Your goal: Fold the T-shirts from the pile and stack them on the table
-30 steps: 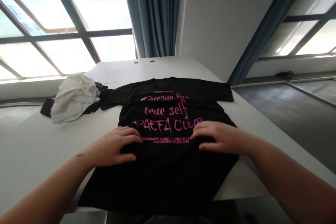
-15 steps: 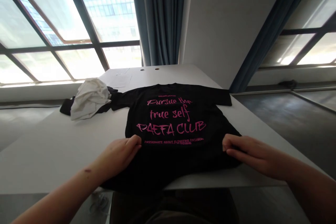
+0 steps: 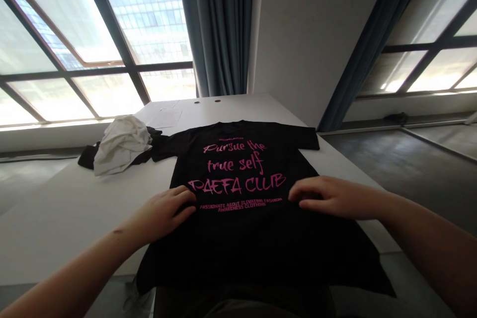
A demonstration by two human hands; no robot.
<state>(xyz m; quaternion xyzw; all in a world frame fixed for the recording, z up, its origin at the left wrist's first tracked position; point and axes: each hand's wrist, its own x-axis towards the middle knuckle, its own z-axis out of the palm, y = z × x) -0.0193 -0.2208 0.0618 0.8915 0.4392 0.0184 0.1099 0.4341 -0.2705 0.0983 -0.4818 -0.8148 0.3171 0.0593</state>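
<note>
A black T-shirt (image 3: pixel 242 228) with pink lettering lies spread flat on the white table (image 3: pixel 67 208), its hem hanging over the near edge. My left hand (image 3: pixel 162 213) rests palm down on the shirt's left side, fingers stretched out beside the small print. On the right side my right hand (image 3: pixel 331 198) lies flat too, fingers pointing left toward the lettering. Neither hand holds anything.
A crumpled white garment (image 3: pixel 119 145) lies on a dark one (image 3: pixel 87 157) at the table's back left. Paper sheets (image 3: pixel 164 115) lie at the far end. Windows and blue curtains (image 3: pixel 219 25) stand behind; grey floor (image 3: pixel 410 159) drops off to the right.
My hands slid outward to the shirt's lower edges, then came back inward onto its middle. More of the hem now hangs over the near edge.
</note>
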